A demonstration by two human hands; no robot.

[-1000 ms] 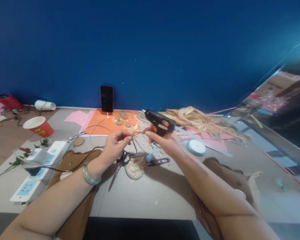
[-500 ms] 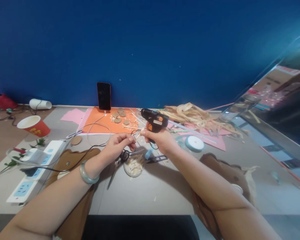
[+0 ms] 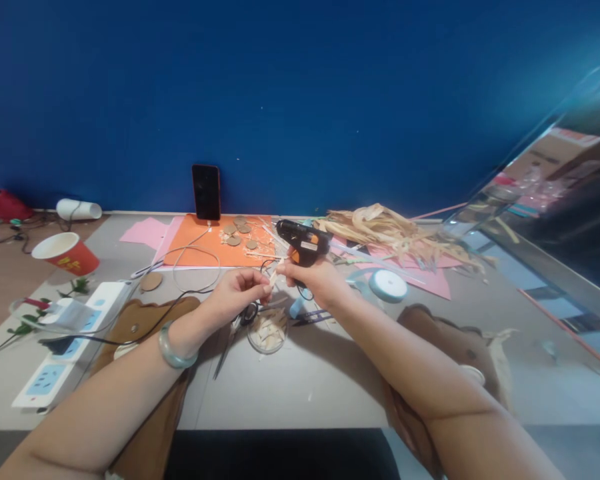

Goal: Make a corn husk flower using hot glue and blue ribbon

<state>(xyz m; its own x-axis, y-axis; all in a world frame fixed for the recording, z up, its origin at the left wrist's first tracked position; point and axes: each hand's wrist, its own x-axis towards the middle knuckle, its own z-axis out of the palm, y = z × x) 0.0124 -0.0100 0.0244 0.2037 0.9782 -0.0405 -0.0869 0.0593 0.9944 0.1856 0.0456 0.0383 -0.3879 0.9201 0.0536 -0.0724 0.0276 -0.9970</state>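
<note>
My right hand point(image 3: 316, 280) grips a black and orange glue gun point(image 3: 303, 240) above the table, its nozzle pointing left. My left hand point(image 3: 237, 293), with a pale green bangle point(image 3: 173, 347) on the wrist, pinches a small pale straw strip point(image 3: 273, 277) close to my right hand's fingertips. Below the hands lie black scissors point(image 3: 235, 330), a small clear dish of straw bits point(image 3: 267, 333) and small purple snips point(image 3: 310, 315).
A phone point(image 3: 206, 192) leans on the blue wall behind an orange sheet point(image 3: 205, 247) with brown discs. A pile of straw point(image 3: 395, 235), a ribbon roll point(image 3: 389, 285), pink paper, a red cup point(image 3: 65, 253), a power strip point(image 3: 65, 340) and brown pouches point(image 3: 145, 320) surround the hands.
The glue gun and both hands have drawn slightly nearer and left, and the fingertips have closed in on the straw strip. The view has shifted a little.
</note>
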